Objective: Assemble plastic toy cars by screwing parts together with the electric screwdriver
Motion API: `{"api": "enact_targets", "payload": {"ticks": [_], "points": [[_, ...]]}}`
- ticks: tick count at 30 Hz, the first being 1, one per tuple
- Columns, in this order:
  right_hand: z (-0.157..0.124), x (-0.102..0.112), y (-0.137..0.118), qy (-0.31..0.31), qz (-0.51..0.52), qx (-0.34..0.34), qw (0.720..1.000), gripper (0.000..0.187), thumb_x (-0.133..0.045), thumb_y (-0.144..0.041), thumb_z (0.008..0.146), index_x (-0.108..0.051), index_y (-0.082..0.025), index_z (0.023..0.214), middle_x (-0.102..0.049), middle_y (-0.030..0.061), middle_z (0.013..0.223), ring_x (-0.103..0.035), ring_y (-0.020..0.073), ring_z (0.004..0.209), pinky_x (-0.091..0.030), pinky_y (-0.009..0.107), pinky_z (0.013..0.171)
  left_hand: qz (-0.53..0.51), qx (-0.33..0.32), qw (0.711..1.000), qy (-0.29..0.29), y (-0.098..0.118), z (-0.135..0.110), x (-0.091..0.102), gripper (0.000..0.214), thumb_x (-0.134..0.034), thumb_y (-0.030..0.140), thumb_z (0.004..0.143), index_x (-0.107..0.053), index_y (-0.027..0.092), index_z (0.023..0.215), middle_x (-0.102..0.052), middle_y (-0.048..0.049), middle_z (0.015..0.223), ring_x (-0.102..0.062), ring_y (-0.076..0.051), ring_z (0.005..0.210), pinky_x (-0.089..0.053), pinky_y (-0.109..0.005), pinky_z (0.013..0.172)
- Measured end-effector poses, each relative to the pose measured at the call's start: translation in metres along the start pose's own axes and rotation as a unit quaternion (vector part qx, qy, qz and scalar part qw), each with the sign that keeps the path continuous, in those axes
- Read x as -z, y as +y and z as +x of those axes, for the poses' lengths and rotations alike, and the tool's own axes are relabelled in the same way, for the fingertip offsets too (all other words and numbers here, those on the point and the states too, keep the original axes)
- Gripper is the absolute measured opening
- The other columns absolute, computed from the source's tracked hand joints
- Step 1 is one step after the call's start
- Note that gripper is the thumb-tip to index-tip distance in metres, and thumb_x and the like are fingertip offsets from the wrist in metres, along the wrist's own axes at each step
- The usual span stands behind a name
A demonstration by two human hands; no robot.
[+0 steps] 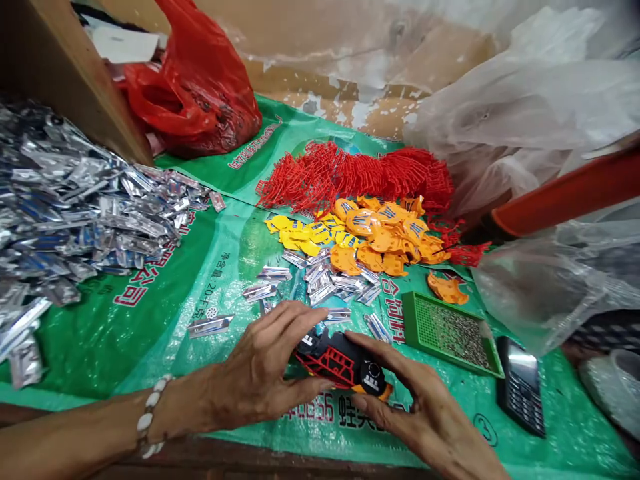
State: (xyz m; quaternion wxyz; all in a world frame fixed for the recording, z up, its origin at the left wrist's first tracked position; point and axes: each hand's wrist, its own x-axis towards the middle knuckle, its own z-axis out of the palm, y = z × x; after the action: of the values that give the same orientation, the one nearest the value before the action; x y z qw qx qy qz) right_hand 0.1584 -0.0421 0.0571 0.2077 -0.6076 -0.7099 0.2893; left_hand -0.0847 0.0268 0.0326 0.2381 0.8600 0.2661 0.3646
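Note:
Between my two hands lies a small black toy car (337, 365) with a red lattice frame along its side and an orange piece at its right end. My left hand (270, 363) grips its left end between thumb and fingers. On the right end, my right hand (413, 393) has its thumb below and its fingers above. Just beyond the toy are loose silver strips (325, 283) with blue marks. Behind them lie a pile of orange parts (385, 233), some yellow parts (300, 233) and a long heap of red lattice pieces (360, 175).
A green tray (413, 323) of tiny metal screws sits at right, beside a keypad phone (520, 383). A large heap of silver pieces (100, 213) covers the left. A red plastic bag (210, 87) stands behind. An orange-and-black tool (560, 200) juts in near clear plastic bags (540, 107).

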Motion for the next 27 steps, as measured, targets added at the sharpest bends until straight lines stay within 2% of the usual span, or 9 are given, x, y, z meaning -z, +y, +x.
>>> {"api": "enact_targets", "payload": {"ticks": [2,4,6,9,12,15,21,25,27], "points": [[0.005,0.005,-0.004,-0.003,0.006,0.014,1.000,0.052,-0.069,-0.052,0.081,-0.060,-0.037,0.130,-0.070,0.0034,0.122,-0.070,0.0258,0.106,-0.062,0.042,0.084,-0.010,-0.027,0.999,-0.023,-0.002,0.000,0.000,0.047,-0.053,0.042,0.098,-0.045,0.013,0.135,-0.065,-0.0140,0.113,-0.063,-0.024,0.103,-0.058,-0.039,0.085],[0.011,0.013,-0.006,-0.002,0.049,0.020,0.999,0.049,-0.066,-0.053,0.083,-0.062,-0.034,0.128,-0.073,0.0047,0.116,-0.071,0.0239,0.102,-0.062,0.039,0.082,-0.039,-0.035,0.998,-0.032,-0.005,0.001,-0.001,0.038,-0.051,0.041,0.100,-0.053,0.015,0.127,-0.068,-0.0095,0.098,-0.066,-0.019,0.086,-0.058,-0.031,0.071],[0.019,0.021,-0.005,0.022,0.099,-0.005,0.995,0.041,-0.060,-0.050,0.089,-0.064,-0.028,0.124,-0.075,0.0060,0.107,-0.073,0.0204,0.095,-0.062,0.034,0.079,-0.063,-0.024,0.997,-0.025,-0.007,0.003,-0.004,0.036,-0.051,0.044,0.099,-0.057,0.015,0.121,-0.069,-0.0067,0.090,-0.067,-0.016,0.076,-0.057,-0.028,0.064],[0.037,0.028,0.002,0.053,0.092,-0.043,0.993,0.025,-0.058,-0.038,0.092,-0.070,-0.021,0.105,-0.075,0.0060,0.094,-0.072,0.0167,0.084,-0.059,0.029,0.074,-0.066,-0.007,0.998,-0.017,-0.006,0.004,-0.006,0.040,-0.054,0.048,0.097,-0.058,0.014,0.119,-0.073,-0.0079,0.095,-0.070,-0.017,0.078,-0.057,-0.027,0.065],[0.057,0.024,0.009,0.001,0.028,0.026,0.999,0.015,-0.060,-0.023,0.090,-0.071,-0.019,0.099,-0.073,0.0055,0.094,-0.068,0.0162,0.086,-0.055,0.030,0.076,-0.053,-0.009,0.998,-0.025,-0.003,0.005,-0.008,0.041,-0.055,0.046,0.098,-0.058,0.012,0.120,-0.074,-0.0102,0.102,-0.073,-0.017,0.086,-0.059,-0.026,0.073],[0.074,0.016,0.012,-0.047,0.000,0.067,0.997,0.018,-0.065,-0.015,0.086,-0.071,-0.019,0.103,-0.071,0.0052,0.100,-0.065,0.0155,0.088,-0.052,0.030,0.079,-0.021,-0.004,1.000,-0.023,0.000,0.005,-0.008,0.045,-0.056,0.047,0.096,-0.057,0.010,0.122,-0.074,-0.0128,0.107,-0.073,-0.018,0.089,-0.060,-0.026,0.078],[0.087,0.003,0.013,-0.079,-0.044,0.085,0.992,0.016,-0.064,-0.013,0.086,-0.073,-0.015,0.099,-0.066,0.0085,0.102,-0.061,0.0185,0.093,-0.046,0.033,0.081,-0.025,-0.023,0.999,-0.029,0.002,0.010,-0.007,0.043,-0.056,0.046,0.096,-0.059,0.008,0.118,-0.075,-0.0133,0.102,-0.074,-0.017,0.087,-0.061,-0.024,0.075],[0.088,0.003,0.013,-0.080,-0.056,0.077,0.992,0.014,-0.065,-0.014,0.086,-0.072,-0.015,0.098,-0.067,0.0080,0.099,-0.062,0.0185,0.093,-0.048,0.032,0.080,-0.081,0.005,0.995,-0.060,0.000,0.009,-0.008,0.047,-0.060,0.047,0.093,-0.058,0.008,0.119,-0.074,-0.0115,0.098,-0.074,-0.017,0.079,-0.061,-0.025,0.068],[0.087,0.007,0.011,-0.080,-0.057,0.084,0.992,0.014,-0.065,-0.017,0.087,-0.072,-0.016,0.098,-0.069,0.0076,0.099,-0.065,0.0187,0.093,-0.050,0.032,0.081,-0.088,0.014,0.995,-0.043,-0.001,0.006,-0.012,0.051,-0.061,0.050,0.092,-0.058,0.007,0.120,-0.074,-0.0120,0.095,-0.073,-0.019,0.076,-0.061,-0.027,0.065]]}}
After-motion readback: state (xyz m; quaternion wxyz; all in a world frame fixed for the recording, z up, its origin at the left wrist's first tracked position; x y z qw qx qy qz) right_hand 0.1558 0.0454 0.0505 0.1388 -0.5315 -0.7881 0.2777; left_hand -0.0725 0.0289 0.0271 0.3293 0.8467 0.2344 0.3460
